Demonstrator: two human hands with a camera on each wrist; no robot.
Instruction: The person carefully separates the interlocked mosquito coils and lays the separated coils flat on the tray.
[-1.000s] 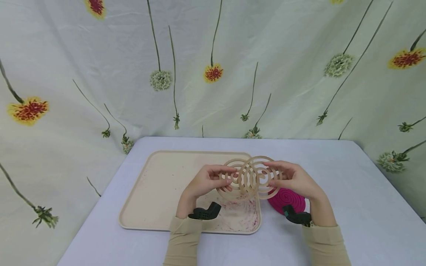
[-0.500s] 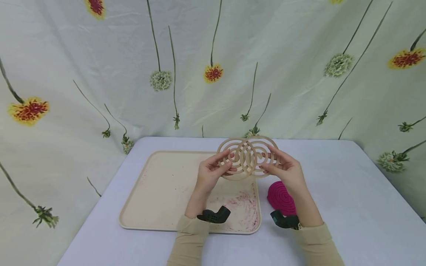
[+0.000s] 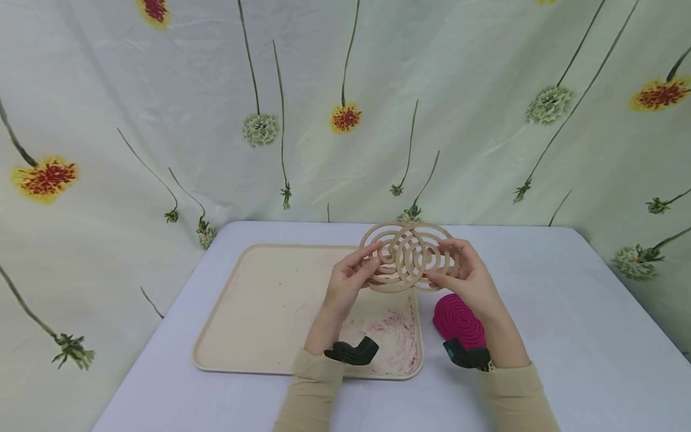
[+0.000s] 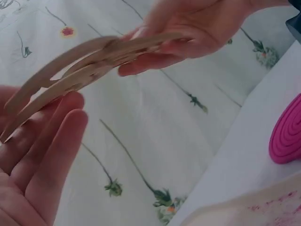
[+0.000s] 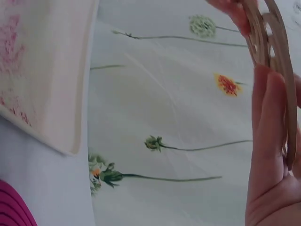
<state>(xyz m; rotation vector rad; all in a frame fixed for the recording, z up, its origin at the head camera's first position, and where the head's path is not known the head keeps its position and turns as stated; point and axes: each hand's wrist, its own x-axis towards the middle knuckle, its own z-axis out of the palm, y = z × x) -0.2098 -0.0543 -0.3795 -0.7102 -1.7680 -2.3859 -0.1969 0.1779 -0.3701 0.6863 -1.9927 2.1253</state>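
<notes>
Two tan spirals that look like mosquito coils overlap in the middle, held up over the tray's right side. My left hand (image 3: 341, 285) pinches the left coil (image 3: 378, 227) between thumb and fingers. Gripped the same way by my right hand (image 3: 477, 279) is the right coil (image 3: 429, 225). Seen nearly edge-on in the left wrist view, the coils (image 4: 70, 63) cross through one another; some fingers lie hidden behind them. Below my right hand, a magenta disc (image 3: 457, 318) with spiral grooves lies on the table, partly covered by the wrist camera.
A cream tray (image 3: 259, 312) covers the left and middle of the table, with pink smears at its front right corner. White cloth covers the table (image 3: 572, 312). Behind hangs a flower-printed curtain (image 3: 464, 72).
Both hands have lifted the coils upward from low over the tray. In the last half second they have shifted slightly right, and the coils overlap more.
</notes>
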